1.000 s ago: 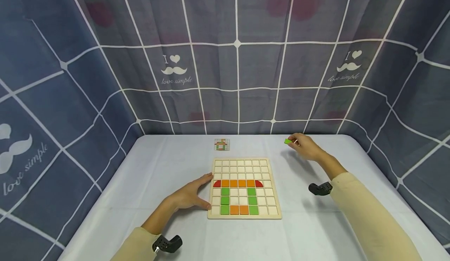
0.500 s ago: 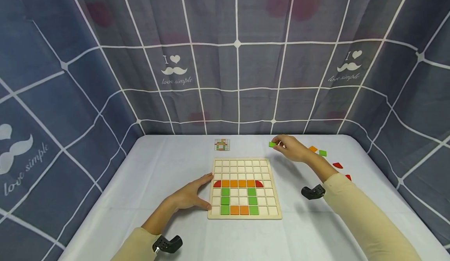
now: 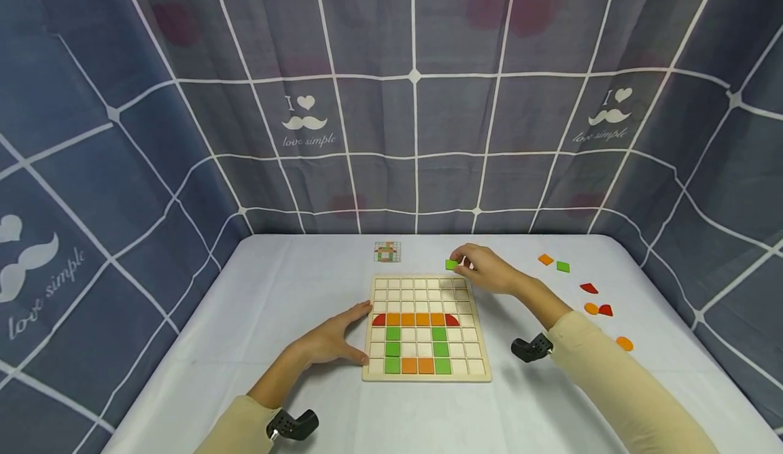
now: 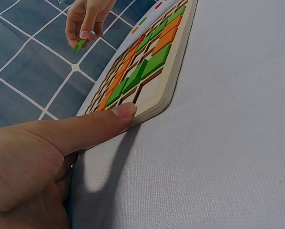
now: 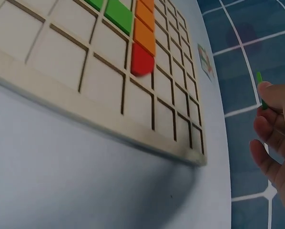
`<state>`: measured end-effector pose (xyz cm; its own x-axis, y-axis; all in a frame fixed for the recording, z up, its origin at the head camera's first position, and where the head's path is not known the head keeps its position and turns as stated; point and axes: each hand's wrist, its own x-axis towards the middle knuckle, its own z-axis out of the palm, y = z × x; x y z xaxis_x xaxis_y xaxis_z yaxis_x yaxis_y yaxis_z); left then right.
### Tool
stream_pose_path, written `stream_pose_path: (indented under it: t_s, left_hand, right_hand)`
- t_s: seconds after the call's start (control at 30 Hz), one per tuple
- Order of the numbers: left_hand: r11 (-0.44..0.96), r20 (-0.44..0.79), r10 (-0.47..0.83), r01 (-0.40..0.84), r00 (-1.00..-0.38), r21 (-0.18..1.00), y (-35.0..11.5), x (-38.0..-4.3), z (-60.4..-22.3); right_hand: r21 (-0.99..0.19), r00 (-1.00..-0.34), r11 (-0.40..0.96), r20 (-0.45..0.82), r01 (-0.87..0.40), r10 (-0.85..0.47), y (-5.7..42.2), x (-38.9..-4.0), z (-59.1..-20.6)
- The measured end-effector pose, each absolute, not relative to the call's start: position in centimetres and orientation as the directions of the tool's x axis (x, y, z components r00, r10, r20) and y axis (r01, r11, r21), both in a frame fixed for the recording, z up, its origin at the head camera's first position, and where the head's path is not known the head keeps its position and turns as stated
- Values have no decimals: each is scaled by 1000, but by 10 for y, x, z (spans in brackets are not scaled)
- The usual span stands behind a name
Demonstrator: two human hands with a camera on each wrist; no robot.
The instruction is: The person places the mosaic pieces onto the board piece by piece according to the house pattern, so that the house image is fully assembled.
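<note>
My right hand (image 3: pixel 486 268) pinches a green square tile (image 3: pixel 451 264) between thumb and fingers, above the table just beyond the far edge of a wooden grid board (image 3: pixel 428 378). In the right wrist view the same tile (image 5: pixel 261 90) stands out thin and edge-on. Spread at the board's left side is my left hand (image 3: pixel 330 338), its extended thumb (image 4: pixel 109 117) touching the rim near the near corner. Set in the board are a row of orange squares (image 3: pixel 414 319) with red rounded tiles (image 3: pixel 451 320) at both ends, two green columns (image 3: pixel 440 349), and two orange squares (image 3: pixel 417 366) between their lower ends.
A small picture card (image 3: pixel 387 251) with a grid pattern lies behind the board. Loose tiles are scattered at the right: an orange square (image 3: pixel 546 259), a green square (image 3: pixel 563 267), red pieces (image 3: pixel 589 289) and orange rounds (image 3: pixel 624 343). A grid-patterned curtain (image 3: pixel 379 114) surrounds the white table.
My right hand has carried the green tile leftward and slightly nearer, to the board's far edge. Loose tiles at the right have come into view. My left hand has stayed put.
</note>
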<state>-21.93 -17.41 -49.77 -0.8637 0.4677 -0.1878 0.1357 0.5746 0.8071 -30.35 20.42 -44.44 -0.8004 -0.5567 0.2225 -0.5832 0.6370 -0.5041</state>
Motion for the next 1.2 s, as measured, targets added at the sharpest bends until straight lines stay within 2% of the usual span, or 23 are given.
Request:
stream_pose_path:
  t_s: [0.57, 0.9, 1.2]
  left_hand:
    - [582, -183, 467, 145, -865, 800, -173, -220, -499]
    - [568, -177, 473, 145, -863, 810, -174, -218, -497]
    - [564, -173, 482, 153, -859, 812, -173, -218, -497]
  right_hand:
    - [-507, -722, 556, 218, -659, -656, 157, -292, -468]
    - [-525, -724, 575, 122, -627, -678, 138, -283, -489]
    - [-486, -704, 566, 160, -666, -692, 129, -284, -498]
